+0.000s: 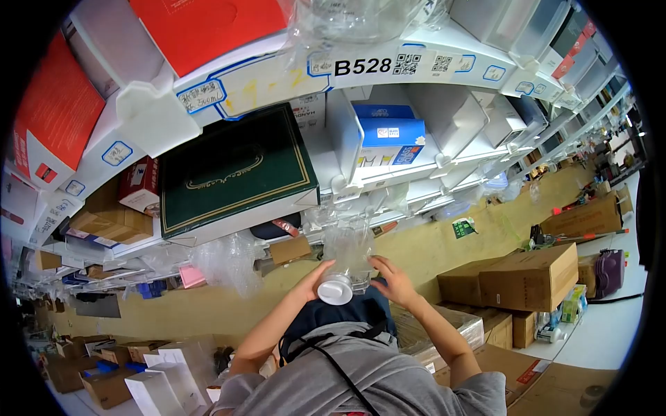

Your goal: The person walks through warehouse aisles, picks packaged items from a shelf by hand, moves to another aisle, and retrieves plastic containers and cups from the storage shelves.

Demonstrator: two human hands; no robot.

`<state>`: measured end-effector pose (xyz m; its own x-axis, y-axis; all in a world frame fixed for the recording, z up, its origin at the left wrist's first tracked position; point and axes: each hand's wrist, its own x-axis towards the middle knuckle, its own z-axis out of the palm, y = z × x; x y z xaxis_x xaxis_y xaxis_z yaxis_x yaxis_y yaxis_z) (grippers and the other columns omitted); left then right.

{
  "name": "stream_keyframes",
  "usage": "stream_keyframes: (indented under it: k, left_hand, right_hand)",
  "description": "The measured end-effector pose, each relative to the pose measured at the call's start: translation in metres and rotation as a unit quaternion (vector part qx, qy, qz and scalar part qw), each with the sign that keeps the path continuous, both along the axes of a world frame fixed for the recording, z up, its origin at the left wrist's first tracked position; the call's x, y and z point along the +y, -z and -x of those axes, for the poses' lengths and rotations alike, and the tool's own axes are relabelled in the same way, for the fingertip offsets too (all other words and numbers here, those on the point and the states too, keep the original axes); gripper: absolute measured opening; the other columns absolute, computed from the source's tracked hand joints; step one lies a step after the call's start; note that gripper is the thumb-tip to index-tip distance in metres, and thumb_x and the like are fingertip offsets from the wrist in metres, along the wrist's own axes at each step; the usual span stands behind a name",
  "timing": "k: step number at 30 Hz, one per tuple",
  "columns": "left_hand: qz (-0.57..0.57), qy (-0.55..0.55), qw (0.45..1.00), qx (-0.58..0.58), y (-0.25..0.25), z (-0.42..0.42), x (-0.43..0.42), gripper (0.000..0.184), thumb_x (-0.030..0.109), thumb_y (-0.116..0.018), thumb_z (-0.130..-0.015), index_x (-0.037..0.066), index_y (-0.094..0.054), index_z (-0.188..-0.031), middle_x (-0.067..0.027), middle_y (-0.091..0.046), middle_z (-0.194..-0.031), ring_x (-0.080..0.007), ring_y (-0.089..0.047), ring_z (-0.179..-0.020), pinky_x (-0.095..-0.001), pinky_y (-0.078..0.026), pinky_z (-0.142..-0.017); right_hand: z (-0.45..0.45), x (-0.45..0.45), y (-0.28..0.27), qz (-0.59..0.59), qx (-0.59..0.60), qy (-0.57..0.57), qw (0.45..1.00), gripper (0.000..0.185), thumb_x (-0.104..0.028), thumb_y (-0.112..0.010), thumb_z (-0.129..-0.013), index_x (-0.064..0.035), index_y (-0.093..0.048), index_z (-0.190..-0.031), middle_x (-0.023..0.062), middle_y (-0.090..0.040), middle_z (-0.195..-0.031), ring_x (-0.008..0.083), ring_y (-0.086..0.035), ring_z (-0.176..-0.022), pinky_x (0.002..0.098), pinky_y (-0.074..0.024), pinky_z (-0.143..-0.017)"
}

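Low in front of my body, between both hands, is a clear container with a round white lid (335, 290). Its see-through body (352, 258) is hard to make out against the shelf and floor behind it, so I cannot tell its exact kind. My left hand (313, 281) is closed round the side by the lid. From the other side, my right hand (394, 281) has its thumb and fingers bent about the container's edge. A dark green box with gold trim (239, 173) sits on the shelf ahead.
A white shelf rail marked B528 (364, 67) crosses above my hands. On the shelf stands a blue glass-cup box (390, 135). Bubble wrap (232, 263) hangs at the left. Cardboard boxes (531, 277) are stacked at the right, and white boxes (166, 388) stand lower left.
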<state>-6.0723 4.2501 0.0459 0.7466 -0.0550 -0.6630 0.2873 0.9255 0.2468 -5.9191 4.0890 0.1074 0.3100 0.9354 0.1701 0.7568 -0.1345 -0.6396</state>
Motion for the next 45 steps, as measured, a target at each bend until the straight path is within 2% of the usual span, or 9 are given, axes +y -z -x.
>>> stream_keyframes:
  k: [11, 14, 24, 26, 31, 35, 38, 44, 45]
  left_hand:
    - [0.125, -0.014, 0.992, -0.018, 0.018, 0.013, -0.008, 0.043, 0.044, -0.043, -0.077, 0.008, -0.051, -0.099, -0.0059, -0.058, -0.088, -0.0187, -0.057, -0.078, -0.0341, -0.048, -0.069]
    - [0.126, 0.002, 0.992, -0.012, 0.014, 0.013, -0.006, 0.044, 0.045, -0.04, -0.077, 0.009, -0.051, -0.1, -0.0046, -0.058, -0.089, -0.0187, -0.057, -0.078, -0.0344, -0.048, -0.069]
    - [0.115, 0.012, 0.993, -0.023, 0.01, 0.011, -0.008, 0.044, 0.043, -0.042, -0.076, 0.008, -0.051, -0.1, -0.005, -0.058, -0.09, -0.0182, -0.057, -0.079, -0.0342, -0.048, -0.068]
    - [0.173, 0.0, 0.984, -0.027, 0.029, 0.014, -0.007, 0.047, 0.042, -0.04, -0.077, 0.007, -0.045, -0.109, -0.0098, -0.053, -0.102, -0.025, -0.054, -0.087, -0.0443, -0.046, -0.072]
    - [0.14, -0.032, 0.989, -0.025, 0.022, 0.014, -0.01, 0.045, 0.043, -0.042, -0.076, 0.007, -0.05, -0.102, -0.007, -0.056, -0.095, -0.0209, -0.056, -0.082, -0.0381, -0.046, -0.071]
    - [0.109, -0.054, 0.992, -0.038, 0.003, 0.01, -0.012, 0.045, 0.045, -0.043, -0.075, 0.008, -0.052, -0.099, -0.0053, -0.057, -0.09, -0.0191, -0.057, -0.079, -0.0353, -0.047, -0.07]
    - [0.092, -0.049, 0.993, -0.048, -0.007, 0.007, -0.011, 0.044, 0.043, -0.044, -0.075, 0.007, -0.051, -0.1, -0.0056, -0.057, -0.09, -0.0195, -0.057, -0.078, -0.0354, -0.046, -0.071]
    - [0.156, -0.07, 0.984, -0.055, 0.025, 0.011, -0.008, 0.044, 0.04, -0.046, -0.075, 0.005, -0.05, -0.101, -0.0077, -0.057, -0.092, -0.0214, -0.056, -0.08, -0.0367, -0.046, -0.072]
    - [0.156, -0.068, 0.984, -0.054, 0.022, 0.011, -0.009, 0.044, 0.04, -0.046, -0.075, 0.005, -0.05, -0.101, -0.0077, -0.057, -0.092, -0.0214, -0.056, -0.08, -0.0367, -0.046, -0.072]
  right_hand:
    - [0.008, -0.012, 0.014, -0.067, -0.058, -0.036, 0.995, 0.013, -0.004, -0.06, -0.066, -0.0024, -0.056, -0.079, 0.0082, -0.058, -0.076, 0.024, -0.057, -0.064, 0.0296, -0.0466, -0.056]
    - [0.005, -0.008, 0.007, -0.071, -0.045, -0.009, 0.996, 0.015, -0.006, -0.061, -0.066, -0.002, -0.054, -0.079, 0.0088, -0.057, -0.073, 0.0217, -0.056, -0.059, 0.0297, -0.045, -0.052]
    - [0.012, 0.008, 0.054, 0.182, 0.189, 0.123, 0.957, 0.039, -0.032, -0.058, -0.072, 0.0021, -0.046, -0.085, 0.0129, -0.055, -0.069, 0.0196, -0.055, -0.057, 0.0285, -0.0448, -0.051]
    - [0.017, 0.012, 0.052, 0.206, 0.252, 0.116, 0.938, 0.041, -0.034, -0.056, -0.073, 0.0036, -0.045, -0.088, 0.014, -0.055, -0.07, 0.0198, -0.055, -0.057, 0.0288, -0.0453, -0.049]
    - [0.033, 0.015, 0.022, 0.209, 0.326, 0.112, 0.915, 0.053, -0.038, -0.057, -0.072, 0.0075, -0.041, -0.095, 0.0124, -0.053, -0.074, 0.0181, -0.054, -0.062, 0.0258, -0.0442, -0.039]
    - [0.032, 0.012, 0.016, 0.186, 0.343, 0.045, 0.92, 0.052, -0.037, -0.057, -0.072, 0.0063, -0.041, -0.096, 0.0108, -0.053, -0.073, 0.0173, -0.053, -0.064, 0.0249, -0.0451, -0.044]
    - [0.037, 0.004, 0.036, 0.07, 0.297, 0.051, 0.951, 0.047, -0.034, -0.057, -0.073, 0.0046, -0.043, -0.095, 0.0105, -0.054, -0.073, 0.0184, -0.053, -0.059, 0.0272, -0.0445, -0.048]
    - [0.038, 0.016, 0.063, 0.05, 0.156, 0.221, 0.961, 0.019, -0.016, -0.048, -0.073, 0.0015, -0.051, -0.065, 0.0109, -0.05, -0.052, 0.02, -0.053, -0.049, 0.0313, -0.0417, -0.048]
    - [0.027, 0.018, 0.08, 0.084, 0.272, 0.242, 0.928, 0.021, -0.015, -0.045, -0.073, 0.002, -0.051, -0.064, 0.0097, -0.051, -0.052, 0.0162, -0.05, -0.042, 0.0289, -0.0408, -0.042]
